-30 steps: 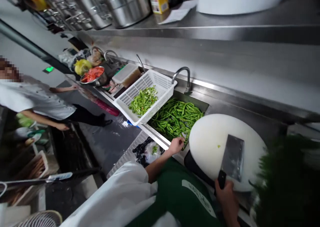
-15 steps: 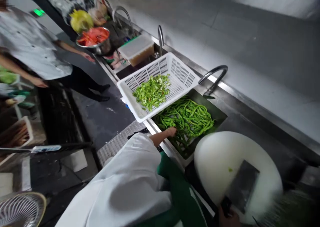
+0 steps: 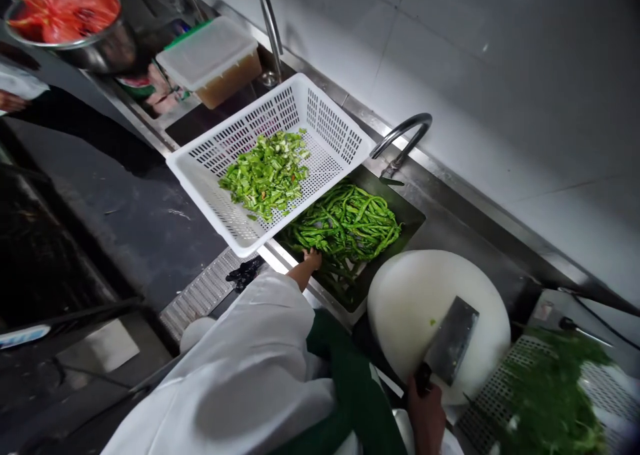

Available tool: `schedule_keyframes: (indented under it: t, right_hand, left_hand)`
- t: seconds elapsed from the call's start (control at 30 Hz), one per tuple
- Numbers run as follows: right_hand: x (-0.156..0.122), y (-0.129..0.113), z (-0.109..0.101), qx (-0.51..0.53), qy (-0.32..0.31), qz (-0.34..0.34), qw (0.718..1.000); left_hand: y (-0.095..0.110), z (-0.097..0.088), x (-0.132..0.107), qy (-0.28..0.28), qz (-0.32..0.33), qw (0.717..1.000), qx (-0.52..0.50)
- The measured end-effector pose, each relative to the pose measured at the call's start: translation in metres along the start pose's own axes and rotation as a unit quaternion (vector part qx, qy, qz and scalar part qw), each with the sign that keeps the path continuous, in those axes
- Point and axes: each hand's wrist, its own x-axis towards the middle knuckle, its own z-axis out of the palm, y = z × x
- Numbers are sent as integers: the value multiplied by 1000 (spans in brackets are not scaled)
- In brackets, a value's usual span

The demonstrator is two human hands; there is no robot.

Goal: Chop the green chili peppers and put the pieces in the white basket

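My left hand (image 3: pixel 313 259) reaches over the near rim of a sink (image 3: pixel 413 227) and touches the edge of a pile of long green peppers (image 3: pixel 356 220). Its fingers look spread, partly hidden among the peppers. On the right, my right hand (image 3: pixel 426 411) grips the dark handle of a cleaver (image 3: pixel 454 340). The cleaver's broad blade lies flat over a round white chopping board (image 3: pixel 400 295), where a small green scrap also sits. Cut green pepper pieces (image 3: pixel 270 175) lie in a white perforated basket (image 3: pixel 193 165) set across the sink.
A curved faucet (image 3: pixel 407 129) rises behind the sink. Farther left stand a lidded plastic box (image 3: pixel 213 55) and a metal bowl (image 3: pixel 107 48) holding a red plastic bag. Leafy greens (image 3: pixel 555 388) lie at the lower right. Another person's hand (image 3: pixel 13 101) shows at the left edge.
The view has moved closer and to the right, bringing the leafy greens into sight. My left hand has drawn back slightly toward the sink's near rim. The cleaver stays in my right hand.
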Motion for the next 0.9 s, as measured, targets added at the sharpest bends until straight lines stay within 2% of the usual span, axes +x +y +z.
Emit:
schedule_keyframes:
  t: [0.1, 0.2, 0.37, 0.5, 0.63, 0.77, 0.9]
  right_hand:
    - [-1, -3, 3, -13, -2, 8, 1000]
    - [1, -1, 4, -5, 1, -11, 1000]
    - [5, 2, 3, 3, -6, -12, 1000]
    - [8, 5, 4, 29, -14, -20, 999]
    - [10, 9, 9, 47, 1, -37, 998]
    - [8, 13, 15, 69, 16, -30, 997]
    - [3, 12, 17, 86, 29, -19, 996]
  left_hand:
    - [-4, 3, 5, -3, -22, 1000, 13]
    - [-4, 7, 10, -4, -24, 1000, 16]
    - [4, 5, 17, 3, -27, 999, 18]
    - [11, 2, 13, -5, -18, 999, 37]
    - [10, 1, 2, -1, 6, 998, 68]
    - [5, 7, 0, -9, 7, 997, 80]
    - [2, 18, 9, -16, -5, 998, 68]
